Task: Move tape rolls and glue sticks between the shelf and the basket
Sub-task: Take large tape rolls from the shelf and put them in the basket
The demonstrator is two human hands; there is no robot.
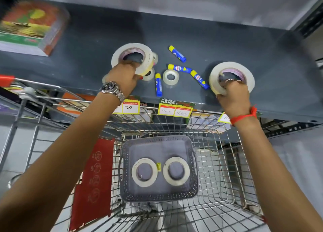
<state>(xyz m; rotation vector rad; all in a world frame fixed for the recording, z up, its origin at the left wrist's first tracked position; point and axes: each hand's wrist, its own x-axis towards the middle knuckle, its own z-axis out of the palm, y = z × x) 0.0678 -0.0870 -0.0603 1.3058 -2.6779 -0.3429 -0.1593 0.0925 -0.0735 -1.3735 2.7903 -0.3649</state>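
Head view, my only feed. Item 1: left hand [125, 74], fingers hooked through the core of a big tape roll [131, 57] and closed on its near rim; the roll is tipped up off the shelf [83, 39], leaning on smaller clear rolls behind it. Item 2: right hand [233, 96], fingers [232, 82] curled into the core of a 2nd big roll [231, 76], thumb side hidden, also gripping the near rim with the roll tilted toward me. Item 3: 1 small clear roll [171, 76] lying flat between the hands. Item 4: 4 glue sticks [177, 54], loose on the shelf, long axes splayed in different directions, nearer my right hand than my left only at the lower pair. Item 5: basket [193, 195] sitting in a wire cart [218, 188], directly below and toward me from the shelf edge, holding 2 flat rolls [144, 172] side by side. Item 6: price tags [174, 110] on the shelf lip; a stack of books [29, 27] far left. Judgement: both rolls look bound for the basket, straight down and back from each hand, with free floor mainly along its near and far edges.
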